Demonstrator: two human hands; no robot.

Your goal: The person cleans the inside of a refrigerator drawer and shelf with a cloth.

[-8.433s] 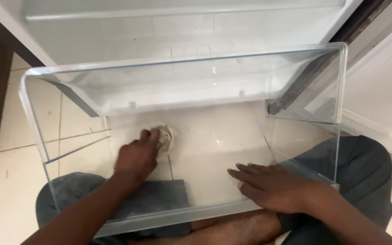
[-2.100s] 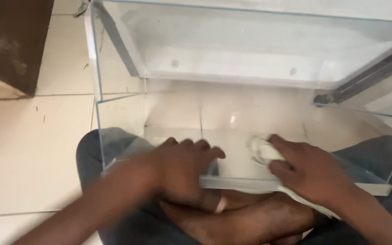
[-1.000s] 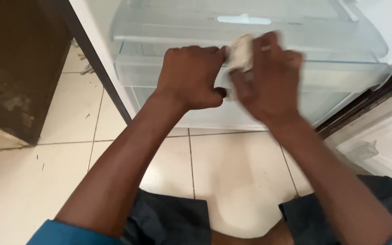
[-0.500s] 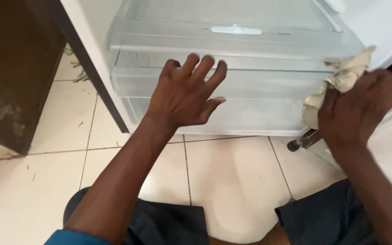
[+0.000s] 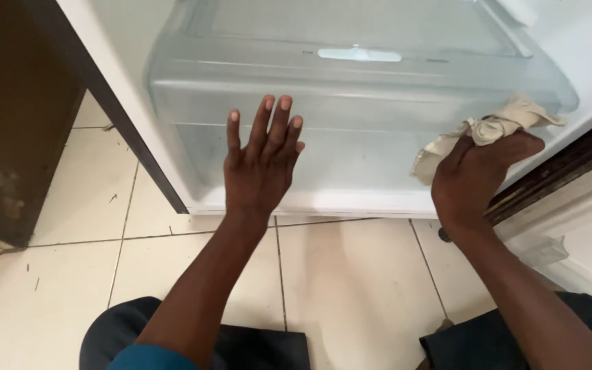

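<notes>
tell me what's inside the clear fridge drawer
Nothing shows through the clear drawer; it looks empty. The left hand covers part of its front, the right hand and cloth its right corner.

A pale tiled floor [image 5: 351,274] with dark grout lines carries everything here. A white fridge [image 5: 138,103] stands on it, its clear plastic drawer [image 5: 351,82] sitting in the bottom compartment. At left a dark brown cabinet [image 5: 15,116], possibly wooden, rests on the tiles.
</notes>
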